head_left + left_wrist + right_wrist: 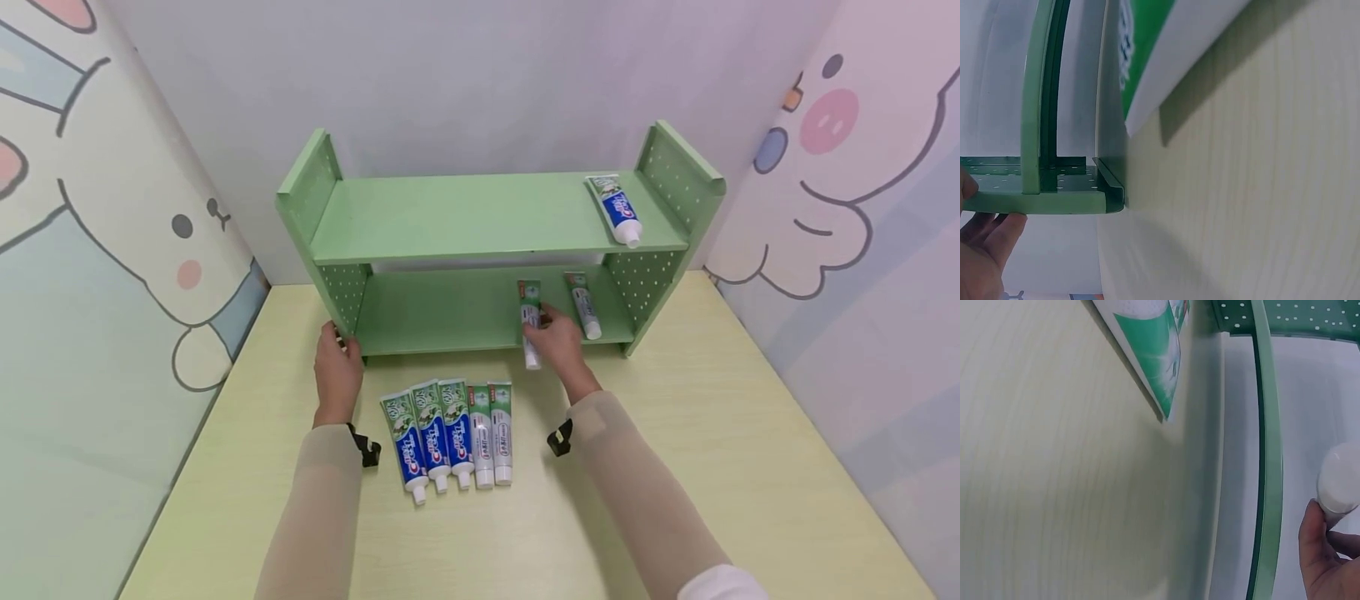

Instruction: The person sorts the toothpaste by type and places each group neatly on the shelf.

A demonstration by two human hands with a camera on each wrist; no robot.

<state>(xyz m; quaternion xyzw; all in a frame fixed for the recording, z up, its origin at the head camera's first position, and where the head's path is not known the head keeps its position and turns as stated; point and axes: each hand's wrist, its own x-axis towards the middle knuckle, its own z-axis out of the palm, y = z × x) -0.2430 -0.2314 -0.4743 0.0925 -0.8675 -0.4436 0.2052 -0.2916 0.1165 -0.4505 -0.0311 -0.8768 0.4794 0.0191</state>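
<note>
My right hand (558,342) pinches a slim green-and-white toothpaste tube (529,302) at the lower level of a green two-level shelf (435,215). The tube's white cap points toward me past the front edge; in the right wrist view, thumb and fingers are at the white cap end (1339,478). My left hand (337,379) grips the shelf's left side panel near the bottom, with fingers on both sides of the green edge (1066,203) in the left wrist view. Right of the held tube, another slim tube (582,305) lies on the lower level.
A blue-and-green toothpaste tube (617,208) lies at the right of the upper level. Several tubes lie side by side on the table (247,500) before the shelf: blue-and-green ones (431,429) left, two slim ones (501,429) right. Walls with cartoon animals (150,208) flank the table.
</note>
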